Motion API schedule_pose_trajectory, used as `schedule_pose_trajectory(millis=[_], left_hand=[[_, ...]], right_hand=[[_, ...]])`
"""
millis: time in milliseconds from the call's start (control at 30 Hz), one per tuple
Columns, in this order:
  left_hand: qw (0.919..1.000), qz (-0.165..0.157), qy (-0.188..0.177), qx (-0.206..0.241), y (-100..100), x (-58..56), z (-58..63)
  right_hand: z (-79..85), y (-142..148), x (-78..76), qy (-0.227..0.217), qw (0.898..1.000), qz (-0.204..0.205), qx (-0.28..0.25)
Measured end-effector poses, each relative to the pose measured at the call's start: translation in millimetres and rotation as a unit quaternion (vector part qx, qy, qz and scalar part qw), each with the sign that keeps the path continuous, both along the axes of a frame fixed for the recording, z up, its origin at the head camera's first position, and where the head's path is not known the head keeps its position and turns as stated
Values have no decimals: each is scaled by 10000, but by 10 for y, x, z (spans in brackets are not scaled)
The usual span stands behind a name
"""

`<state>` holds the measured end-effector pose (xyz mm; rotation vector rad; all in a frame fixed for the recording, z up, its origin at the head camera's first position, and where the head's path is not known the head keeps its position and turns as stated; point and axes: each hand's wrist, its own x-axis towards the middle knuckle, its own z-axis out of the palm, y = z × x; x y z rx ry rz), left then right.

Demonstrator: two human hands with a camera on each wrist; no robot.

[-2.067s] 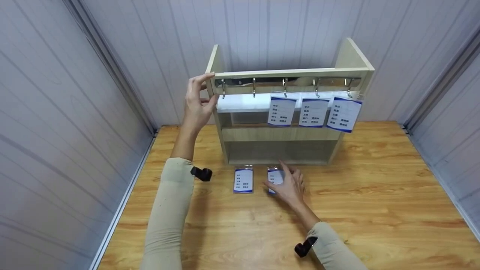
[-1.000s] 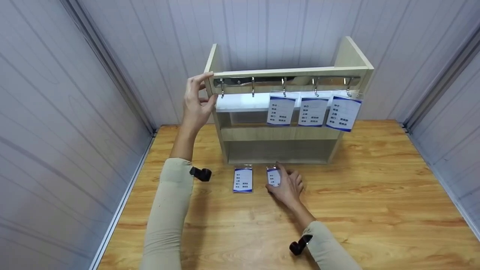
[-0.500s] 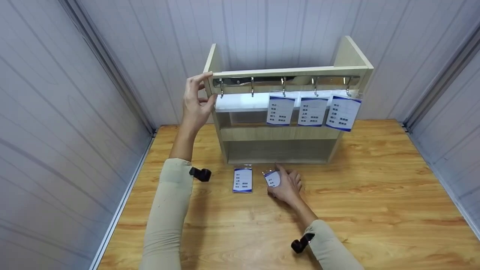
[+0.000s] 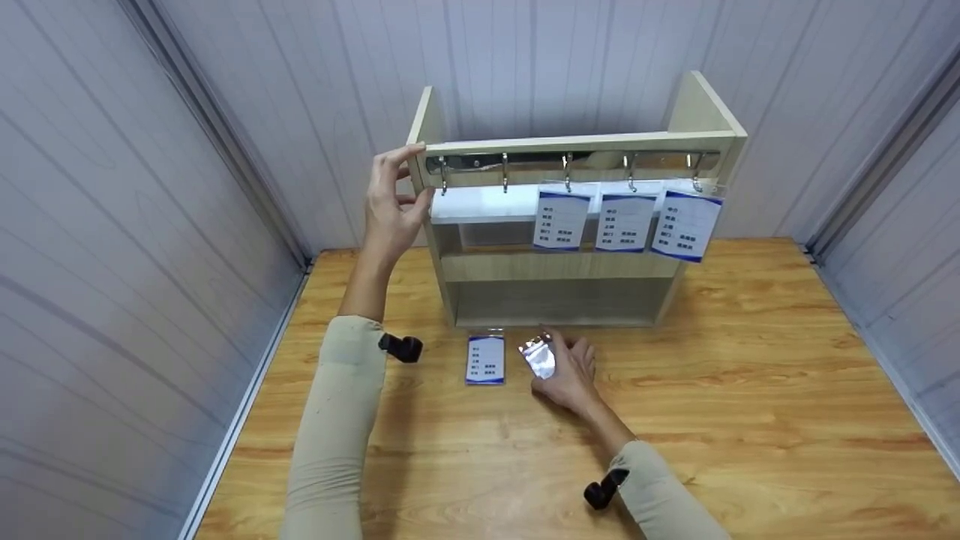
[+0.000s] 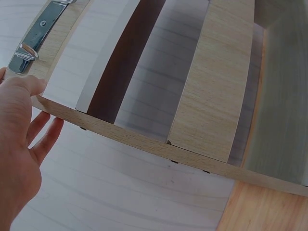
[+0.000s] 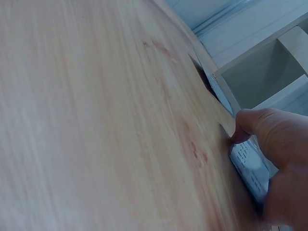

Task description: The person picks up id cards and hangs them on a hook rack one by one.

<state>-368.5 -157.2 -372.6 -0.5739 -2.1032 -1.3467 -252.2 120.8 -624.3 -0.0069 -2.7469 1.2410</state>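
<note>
My left hand (image 4: 394, 206) grips the upper left side of a pale wooden shelf unit (image 4: 559, 267), thumb at the front; the left wrist view shows the fingers (image 5: 48, 137) around the panel edge. A plastic-sleeved name badge (image 4: 540, 358) is pinched in my right hand (image 4: 571, 379), tilted and shining with glare. In the right wrist view the thumb presses at one edge of this badge (image 6: 250, 166), and part of it hides behind the hand. Flat on the floor to its left lies another badge (image 4: 486, 360).
Along the shelf's top front runs a metal hook rail (image 4: 480, 161) with several hooks. Three badges hang from the middle and right hooks, including the rightmost badge (image 4: 687, 226); the two left hooks are bare. Pale panelled walls (image 4: 487, 67) stand behind and beside the wood-grain floor (image 4: 787, 390).
My right hand has closed on the badge, turned it and tipped it up from the floor, so its face now reflects light. The left hand keeps its grip on the shelf.
</note>
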Motion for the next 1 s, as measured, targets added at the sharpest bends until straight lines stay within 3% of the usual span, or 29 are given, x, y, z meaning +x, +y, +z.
schedule_pose_trajectory(millis=[167,533,867,1000], left_hand=[[10000,-50,55,34,-3,5,-8],[9999,-48,128,9,-2,7,-7],[9999,-7,117,-34,6,2,-16],[9999,17,102,-44,7,-3,-9]], right_hand=[[-15,-2,8,364,9984,380,-195],[5,35,-1,84,9967,773,-231],[-351,147,-209,387,9964,696,-298],[-370,158,-220,362,9965,647,-387]])
